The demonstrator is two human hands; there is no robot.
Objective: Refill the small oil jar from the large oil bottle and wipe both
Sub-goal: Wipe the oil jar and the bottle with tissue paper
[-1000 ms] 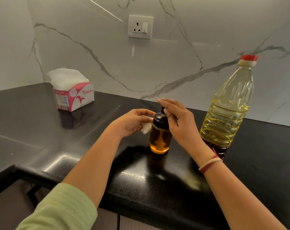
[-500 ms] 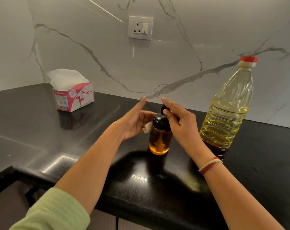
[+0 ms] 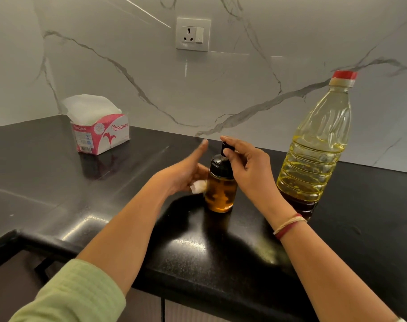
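Note:
The small glass oil jar stands on the black counter, holding amber oil under a black lid. My right hand pinches the black knob on top of that lid. My left hand is at the jar's left side with its thumb pointing up, and its fingers hold a crumpled white tissue against the glass. The large oil bottle, yellow oil inside and a red cap on, stands upright just right of my right hand, untouched.
A pink and white tissue box with tissues sticking out sits at the back left of the counter. A marble wall with a power socket rises behind. The counter's front edge runs below my forearms, with cabinets underneath.
My left thumb has lifted off the jar and points up, and the tissue has slid lower down the jar's side. My right hand stays on the lid knob.

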